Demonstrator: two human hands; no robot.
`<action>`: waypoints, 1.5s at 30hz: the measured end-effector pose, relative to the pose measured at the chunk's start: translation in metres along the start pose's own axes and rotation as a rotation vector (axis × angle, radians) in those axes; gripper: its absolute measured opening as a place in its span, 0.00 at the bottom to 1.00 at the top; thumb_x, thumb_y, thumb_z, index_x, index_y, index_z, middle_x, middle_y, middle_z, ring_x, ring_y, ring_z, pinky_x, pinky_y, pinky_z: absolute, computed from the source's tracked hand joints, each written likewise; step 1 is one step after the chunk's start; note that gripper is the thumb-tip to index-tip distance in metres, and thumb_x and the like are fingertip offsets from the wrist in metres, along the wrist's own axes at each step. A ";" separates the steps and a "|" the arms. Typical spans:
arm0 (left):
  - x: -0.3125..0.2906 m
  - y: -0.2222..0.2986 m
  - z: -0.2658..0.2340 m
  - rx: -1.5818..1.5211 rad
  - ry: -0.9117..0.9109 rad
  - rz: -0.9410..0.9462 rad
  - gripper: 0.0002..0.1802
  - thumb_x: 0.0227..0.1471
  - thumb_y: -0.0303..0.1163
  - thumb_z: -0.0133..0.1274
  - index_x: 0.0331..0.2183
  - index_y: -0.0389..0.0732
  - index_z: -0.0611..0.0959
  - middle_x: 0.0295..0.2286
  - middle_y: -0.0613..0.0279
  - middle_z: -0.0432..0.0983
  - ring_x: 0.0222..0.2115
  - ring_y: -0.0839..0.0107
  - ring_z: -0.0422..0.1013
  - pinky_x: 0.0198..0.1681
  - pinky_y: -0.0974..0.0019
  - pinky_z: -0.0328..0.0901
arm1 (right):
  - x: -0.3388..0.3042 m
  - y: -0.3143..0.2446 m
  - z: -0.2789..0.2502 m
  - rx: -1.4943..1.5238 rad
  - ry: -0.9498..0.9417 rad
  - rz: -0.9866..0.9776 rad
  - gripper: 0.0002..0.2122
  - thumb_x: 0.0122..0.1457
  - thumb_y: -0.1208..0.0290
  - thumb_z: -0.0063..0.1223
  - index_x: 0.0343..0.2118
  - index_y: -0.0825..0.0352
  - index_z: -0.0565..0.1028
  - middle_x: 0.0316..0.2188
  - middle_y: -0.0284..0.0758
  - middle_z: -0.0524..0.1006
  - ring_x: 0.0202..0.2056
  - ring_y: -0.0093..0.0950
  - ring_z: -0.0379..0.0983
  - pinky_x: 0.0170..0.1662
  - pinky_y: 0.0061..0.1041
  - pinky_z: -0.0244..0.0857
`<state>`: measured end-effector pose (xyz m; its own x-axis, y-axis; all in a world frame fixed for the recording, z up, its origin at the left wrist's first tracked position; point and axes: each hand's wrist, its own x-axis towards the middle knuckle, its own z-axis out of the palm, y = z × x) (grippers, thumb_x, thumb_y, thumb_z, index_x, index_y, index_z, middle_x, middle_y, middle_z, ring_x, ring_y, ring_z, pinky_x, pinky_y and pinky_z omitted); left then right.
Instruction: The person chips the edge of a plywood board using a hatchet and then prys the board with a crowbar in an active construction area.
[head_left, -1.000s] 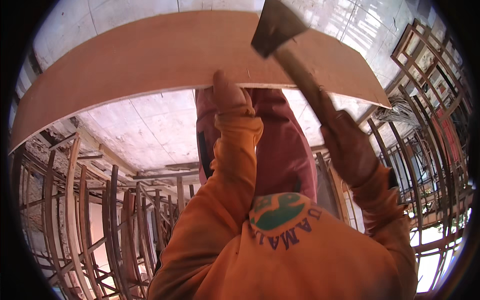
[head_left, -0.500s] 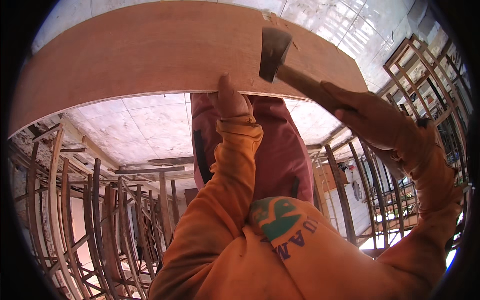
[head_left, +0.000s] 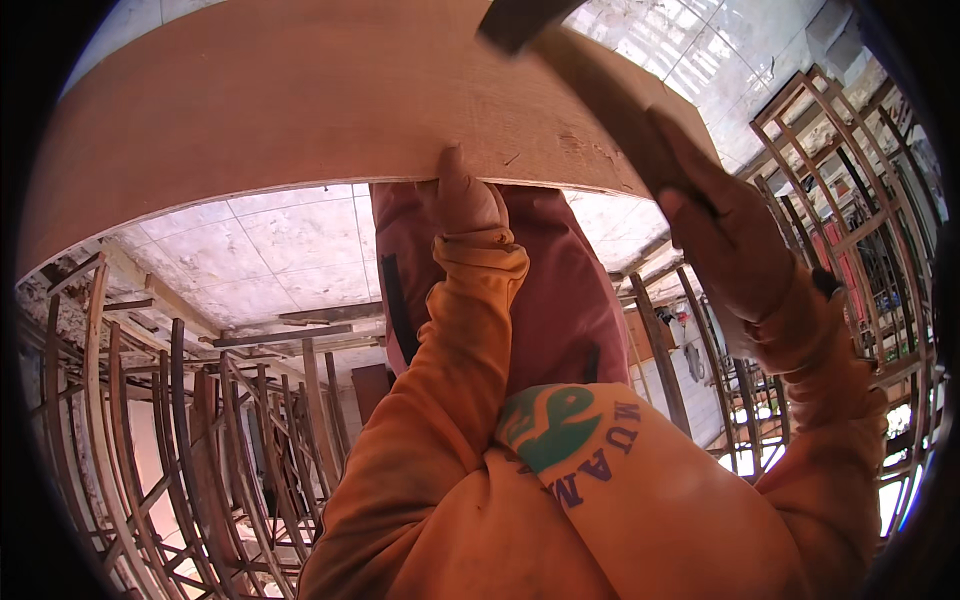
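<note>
A wide reddish-brown plywood board (head_left: 270, 110) stretches across the view in front of me. My left hand (head_left: 466, 204) is closed on its near edge, with the thumb on top and the other fingers hidden below. The wooden handle of a hammer (head_left: 605, 95) is in my right hand (head_left: 738, 235), the fingers wrapped round it. Its dark metal head is raised over the far part of the board, slightly blurred and partly cut by the upper rim. A thin sliver, too small to name, shows on the board right of my left thumb.
Pale floor tiles (head_left: 285, 250) lie under the board. Wooden frames (head_left: 200, 430) with many thin uprights stand at the left, and more racks (head_left: 830, 190) stand at the right. A white wall (head_left: 700, 380) shows behind them.
My right hand has brought the hammer head up and a little left, toward the upper rim. The board sits slightly higher in view, and my left hand keeps its hold.
</note>
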<state>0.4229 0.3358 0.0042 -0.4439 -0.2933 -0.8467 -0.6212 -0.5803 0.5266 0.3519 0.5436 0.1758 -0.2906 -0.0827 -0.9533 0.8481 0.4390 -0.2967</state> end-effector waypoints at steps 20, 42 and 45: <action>0.005 0.002 -0.003 0.070 0.049 -0.125 0.24 0.51 0.24 0.46 0.51 0.34 0.68 0.47 0.55 0.68 0.46 0.63 0.68 0.51 0.59 0.65 | -0.044 0.045 0.086 0.570 0.027 0.363 0.25 0.63 0.71 0.41 0.63 0.69 0.54 0.41 0.42 0.74 0.40 0.25 0.71 0.45 0.25 0.64; 0.011 0.002 -0.011 0.002 -0.111 -0.085 0.25 0.53 0.27 0.49 0.53 0.32 0.66 0.48 0.54 0.67 0.48 0.61 0.67 0.51 0.59 0.66 | -0.034 0.078 0.147 0.028 0.336 -0.239 0.26 0.59 0.73 0.45 0.61 0.72 0.57 0.42 0.46 0.74 0.41 0.37 0.73 0.42 0.31 0.67; 0.018 0.009 0.006 -0.022 -0.014 -0.074 0.26 0.56 0.31 0.52 0.53 0.32 0.65 0.49 0.53 0.67 0.49 0.60 0.66 0.53 0.59 0.64 | -0.007 0.072 0.128 0.173 0.239 -0.114 0.26 0.59 0.73 0.47 0.61 0.72 0.57 0.49 0.51 0.71 0.48 0.42 0.71 0.49 0.34 0.65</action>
<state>0.4051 0.3298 -0.0060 -0.4062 -0.2387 -0.8821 -0.6385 -0.6163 0.4609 0.4720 0.4618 0.1539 -0.4667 0.0989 -0.8789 0.8608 0.2789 -0.4257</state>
